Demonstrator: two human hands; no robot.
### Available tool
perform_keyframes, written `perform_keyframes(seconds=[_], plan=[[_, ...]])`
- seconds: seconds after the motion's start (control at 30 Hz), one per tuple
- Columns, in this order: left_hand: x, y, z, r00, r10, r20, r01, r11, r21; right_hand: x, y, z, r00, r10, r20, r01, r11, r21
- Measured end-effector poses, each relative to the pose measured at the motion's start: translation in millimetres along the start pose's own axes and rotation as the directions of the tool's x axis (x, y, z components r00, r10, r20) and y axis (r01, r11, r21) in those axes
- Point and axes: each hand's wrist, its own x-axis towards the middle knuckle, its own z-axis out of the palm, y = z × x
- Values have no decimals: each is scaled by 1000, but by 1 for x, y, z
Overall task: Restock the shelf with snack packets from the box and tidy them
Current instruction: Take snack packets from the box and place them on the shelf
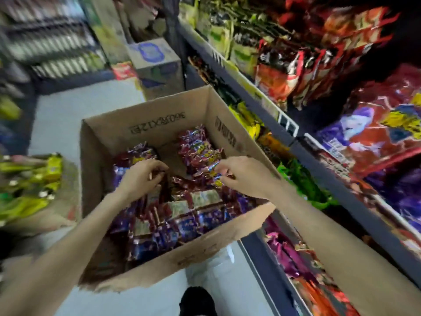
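head view: an open cardboard box [145, 124] sits on the pale floor in the aisle, just left of the shelf [262, 99] that runs along the right side from near to far. the box is partly full of snack packets [182, 215], shiny purple, blue and dark red, lying flat in layers across its near half, with a second clump stacked against the far right corner and bare cardboard showing between.

both arms reach down into the box. the left hand [141, 176] has its fingers curled around the top edge of a dark red packet near the middle of the pile. the right hand [239, 174] pinches the crinkled corner of a packet with a yellow and blue print, held just above the rest. the frame is blurred by motion, so i cannot tell whether either packet has lifted clear of the pile.

the shelf tiers already carry red, purple, green and yellow bags, and the same red and purple print as in the box fills the near right tier.

judgement: the step in hand is picking packets out of the box, early to middle in the restock since plenty remain. the next move calls for lifting both packets free without dragging neighbours, then turning right to set them upright, faces outward, in the matching row.
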Motion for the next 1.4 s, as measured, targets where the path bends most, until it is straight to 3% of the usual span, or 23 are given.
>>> perform_keyframes(seconds=[0.13, 0.23, 0.33, 0.43, 0.53, 0.6, 0.67, 0.77, 0.87, 1.03, 1.13, 1.27, 1.4], plan=[[10, -65, 9, 991, -32, 130, 24, 998, 65, 79, -4, 45, 980, -100, 175, 119, 988, -102], [9, -73, 20, 940, 149, 307, -191, 975, 111, 107, -4, 80, 893, -164, 419, 246, 958, -149], [12, -55, 27, 863, 248, 441, -388, 883, 263, 118, 2, 106, 793, -147, 592, 282, 949, -143], [20, -39, 29, 772, 285, 568, -509, 813, 284, 123, 9, 119, 743, -136, 655, 253, 964, -86], [23, -26, 31, 690, 301, 658, -503, 853, 137, 127, 18, 118, 731, -107, 674, 254, 959, -123], [20, -20, 35, 624, 310, 717, -489, 871, 50, 127, 25, 114, 751, -78, 656, 229, 962, -149], [15, -20, 45, 607, 311, 731, -487, 873, 32, 125, 32, 110, 814, -49, 579, 169, 973, -155], [15, -23, 51, 658, 372, 655, -499, 866, 10, 117, 36, 109, 892, 26, 452, 73, 977, -200], [21, -28, 51, 693, 450, 564, -548, 836, 7, 107, 32, 107, 933, 41, 356, 71, 953, -295], [29, -32, 51, 680, 484, 551, -586, 810, 11, 95, 22, 113, 805, 73, 588, 152, 934, -323], [28, -32, 54, 682, 519, 515, -571, 818, -70, 99, 22, 129, 787, 102, 608, 186, 901, -392], [30, -34, 53, 710, 473, 522, -442, 876, -194, 107, 24, 132, 892, -16, 453, 220, 888, -403], [31, -37, 53, 714, 417, 562, -299, 908, -294, 110, 32, 106, 972, 114, 207, -94, 990, -104]])
